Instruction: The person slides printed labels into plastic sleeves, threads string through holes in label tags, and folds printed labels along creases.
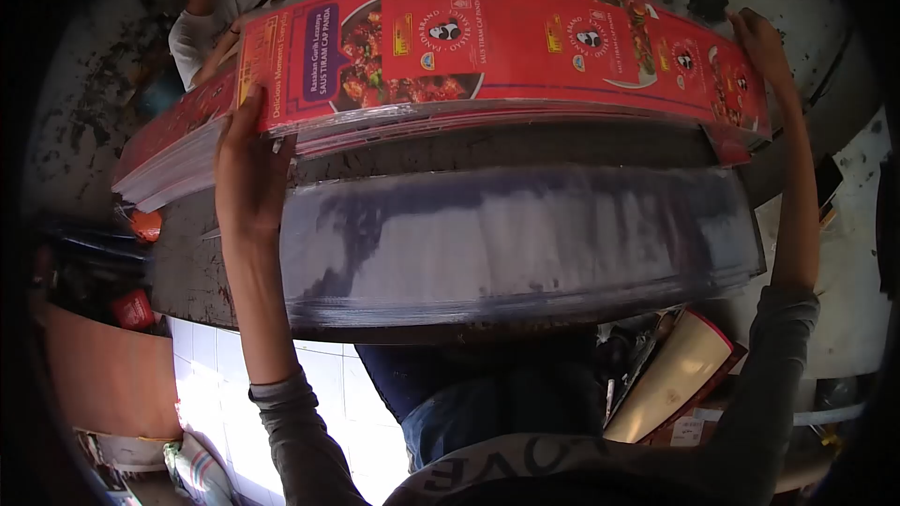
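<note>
A long red printed sheet in a clear cover [511,42] lies over a stack of similar red sheets [178,145] on the dark table [192,267]. My left hand [251,164] grips the sheet's lower left edge, with the fingers partly hidden under it. At the far right end, my right hand [759,46] holds the sheet's upper right corner, fingers closed on the edge. Nearer my body lies a stack of long clear plastic sheets [516,243], beside my left wrist.
Another person [202,14] in a white top is at the upper left, behind the red stack. An orange object [145,225] and a red item [133,309] sit at the left. A rolled sheet [670,379] leans below the table at right.
</note>
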Action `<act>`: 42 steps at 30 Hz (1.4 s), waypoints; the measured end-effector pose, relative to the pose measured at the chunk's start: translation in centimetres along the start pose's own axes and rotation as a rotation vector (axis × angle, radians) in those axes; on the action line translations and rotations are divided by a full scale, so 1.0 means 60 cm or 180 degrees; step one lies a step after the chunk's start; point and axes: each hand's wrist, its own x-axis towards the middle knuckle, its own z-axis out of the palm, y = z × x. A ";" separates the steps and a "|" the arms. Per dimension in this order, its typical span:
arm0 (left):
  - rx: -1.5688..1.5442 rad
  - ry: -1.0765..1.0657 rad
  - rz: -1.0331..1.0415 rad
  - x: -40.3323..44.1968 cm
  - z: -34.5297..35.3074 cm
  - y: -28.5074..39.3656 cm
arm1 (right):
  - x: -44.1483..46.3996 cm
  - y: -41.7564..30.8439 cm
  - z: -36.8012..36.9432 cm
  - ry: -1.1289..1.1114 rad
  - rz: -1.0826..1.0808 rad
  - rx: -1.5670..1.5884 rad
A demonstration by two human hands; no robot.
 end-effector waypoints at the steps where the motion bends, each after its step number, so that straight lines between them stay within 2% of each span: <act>1: 0.0149 0.0193 0.0174 0.014 0.007 -0.007 | 0.009 -0.010 0.022 -0.0061 -0.0008 -0.0008; 2: 0.0158 0.0181 0.0223 0.007 0.014 -0.015 | 0.013 -0.029 0.041 -0.0382 0.0148 0.0566; 3: 0.0742 0.0535 0.0634 -0.010 0.020 -0.026 | 0.012 -0.047 0.051 -0.0670 0.0246 0.0734; 4: 0.1331 0.0895 0.1028 -0.021 0.019 -0.037 | 0.012 -0.071 0.058 -0.0953 0.0358 0.0890; 5: 0.1347 0.0893 0.1037 -0.021 0.010 -0.048 | -0.014 -0.113 0.052 -0.1200 0.0421 0.0639; 7: 0.1953 0.0038 0.1305 -0.023 -0.007 -0.074 | -0.065 -0.185 0.032 -0.1405 -0.0701 0.0858; 9: 0.1979 0.0000 0.0965 -0.015 -0.005 -0.054 | -0.107 -0.230 0.038 -0.1497 -0.0806 0.0607; 11: 0.2355 -0.0356 0.1242 0.005 0.010 -0.033 | -0.116 -0.248 0.055 -0.1566 -0.0892 0.0366; 13: 0.2373 -0.0471 0.1064 0.021 0.026 -0.025 | -0.114 -0.254 0.066 -0.1444 -0.0456 0.0743; 15: 0.5541 -0.0765 0.2426 0.032 0.040 -0.028 | -0.105 -0.269 0.065 -0.1490 -0.0313 0.0565; 16: 0.5721 -0.1041 0.2593 0.046 0.035 -0.041 | -0.101 -0.273 0.065 -0.1542 -0.0191 0.0386; 19: 0.5375 -0.1445 0.2444 0.071 0.020 -0.090 | -0.107 -0.276 0.089 -0.1262 -0.0231 0.0148; 20: 0.4972 -0.1537 0.2384 0.080 0.010 -0.110 | -0.115 -0.278 0.098 -0.1256 -0.0226 0.0144; 22: 0.4984 -0.1617 0.2409 0.088 -0.007 -0.108 | -0.137 -0.282 0.114 -0.0483 -0.0414 -0.0386; 24: 0.4992 -0.1696 0.2407 0.083 -0.010 -0.108 | -0.136 -0.276 0.113 -0.0553 -0.0362 -0.0202; 26: 0.5348 -0.1572 0.2677 0.079 -0.008 -0.110 | -0.125 -0.270 0.114 -0.0563 -0.0327 -0.0044; 29: 0.5230 -0.1612 0.2553 0.073 -0.004 -0.107 | -0.116 -0.270 0.119 -0.0531 -0.0246 0.0005; 35: 0.5434 -0.1457 0.2648 0.068 -0.004 -0.104 | -0.106 -0.268 0.122 -0.0404 -0.0553 0.0867; 37: 0.5492 -0.1378 0.2576 0.068 -0.006 -0.100 | -0.105 -0.282 0.103 -0.0708 -0.0606 0.1593; 38: 0.5579 -0.1307 0.2499 0.069 -0.005 -0.097 | -0.102 -0.279 0.098 -0.0701 -0.0593 0.1591; 40: 0.5680 -0.1332 0.2683 0.072 -0.010 -0.100 | -0.099 -0.269 0.092 -0.0492 -0.0286 0.1535; 42: 0.5776 -0.1321 0.2860 0.071 -0.014 -0.095 | -0.095 -0.228 0.088 -0.0441 0.1059 0.1669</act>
